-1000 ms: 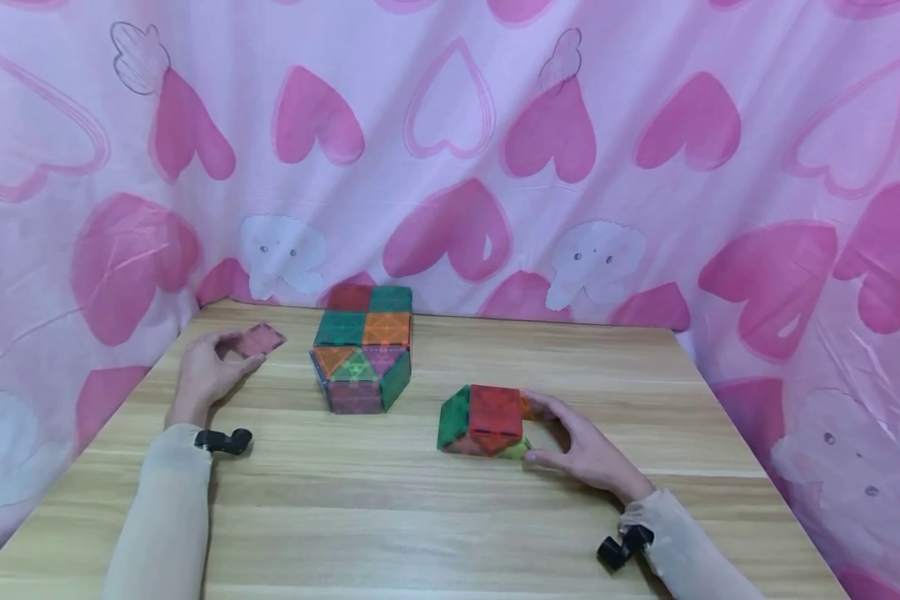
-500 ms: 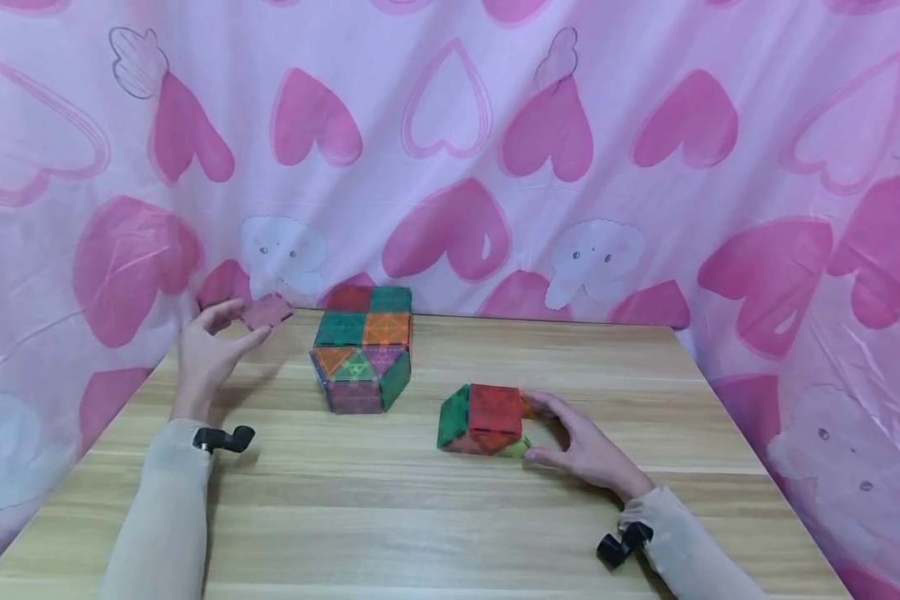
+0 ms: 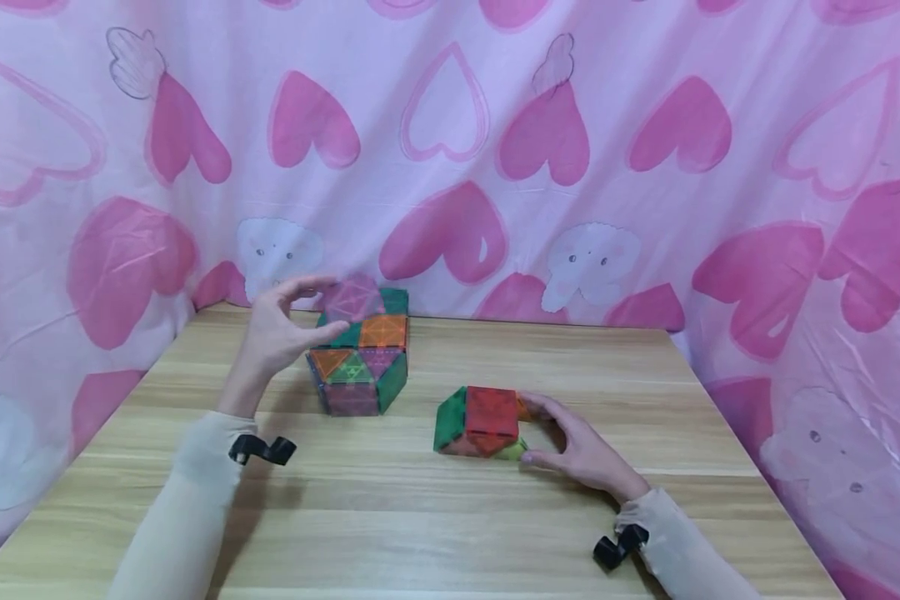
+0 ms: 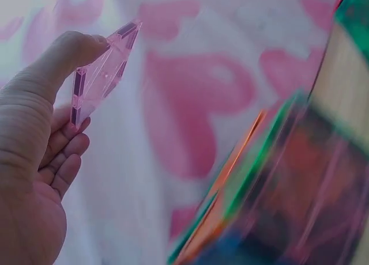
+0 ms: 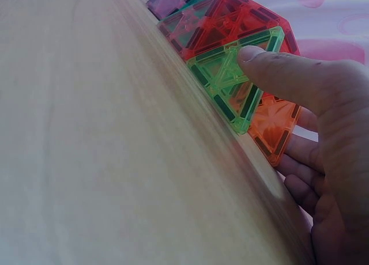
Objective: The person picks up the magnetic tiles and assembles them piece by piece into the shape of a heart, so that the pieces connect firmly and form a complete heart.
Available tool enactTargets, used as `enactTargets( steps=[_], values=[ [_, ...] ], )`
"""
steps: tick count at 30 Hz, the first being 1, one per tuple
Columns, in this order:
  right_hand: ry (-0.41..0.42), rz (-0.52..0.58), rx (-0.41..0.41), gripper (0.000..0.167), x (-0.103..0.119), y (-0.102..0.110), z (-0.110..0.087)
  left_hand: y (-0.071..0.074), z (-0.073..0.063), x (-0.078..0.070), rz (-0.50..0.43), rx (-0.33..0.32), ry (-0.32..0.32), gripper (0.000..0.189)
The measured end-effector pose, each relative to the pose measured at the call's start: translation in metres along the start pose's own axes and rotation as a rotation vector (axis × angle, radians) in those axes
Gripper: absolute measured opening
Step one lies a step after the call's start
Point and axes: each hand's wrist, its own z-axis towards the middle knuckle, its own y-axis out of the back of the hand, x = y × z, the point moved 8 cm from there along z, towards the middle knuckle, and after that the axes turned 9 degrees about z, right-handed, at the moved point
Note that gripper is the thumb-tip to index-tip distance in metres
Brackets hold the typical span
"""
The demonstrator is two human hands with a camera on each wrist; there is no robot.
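My left hand (image 3: 270, 337) pinches a translucent pink square magnetic tile (image 3: 354, 297) between thumb and fingers. In the left wrist view the tile (image 4: 106, 75) is seen almost edge-on. From the head view it overlaps the back of a larger magnetic-tile block (image 3: 383, 332) with green, orange and pink panels, hiding part of it. My right hand (image 3: 585, 450) holds the right end of a smaller magnetic-tile build (image 3: 492, 410), red on top and green at its left. Up close, the right thumb presses a light green triangle tile (image 5: 230, 75), while fingers reach behind an orange triangle tile (image 5: 271, 129).
Both builds stand on a wooden table (image 3: 390, 517), the larger one farther back and to the left. A pink heart-patterned curtain (image 3: 450, 100) closes off the back and sides. Each wrist wears a black camera mount (image 3: 262, 450).
My left hand has carried the pink square tile up and to the right, from beside the larger block to over its back part. The right hand stays on the smaller build.
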Motion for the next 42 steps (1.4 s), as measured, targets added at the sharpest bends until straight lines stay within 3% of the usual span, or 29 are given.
enactTargets(
  steps=[8,15,19,22,27,32,42],
  values=[
    [-0.016,-0.011,-0.005,0.089,0.000,0.001,0.001,-0.088,-0.014,-0.044,-0.028,0.221,-0.107,0.064],
    [-0.004,0.005,0.006,0.090,0.001,-0.001,0.005,-0.163,-0.030,-0.066,0.032,0.356,-0.167,0.065],
    [-0.017,-0.024,-0.020,0.101,0.000,0.000,0.006,-0.204,-0.041,-0.075,0.072,0.446,-0.172,0.068],
    [-0.030,-0.028,-0.036,0.111,-0.001,0.000,0.006,-0.226,-0.047,-0.079,0.100,0.483,-0.175,0.073],
    [0.003,-0.016,-0.030,0.114,0.002,0.001,0.006,-0.250,-0.053,-0.086,0.195,0.491,-0.226,0.077],
    [0.041,-0.004,-0.025,0.105,0.010,0.002,0.005,-0.265,-0.060,-0.093,0.302,0.473,-0.293,0.077],
    [0.074,-0.013,-0.044,0.078,0.005,0.004,0.003,-0.273,-0.067,-0.090,0.373,0.481,-0.309,0.088]
  ],
)
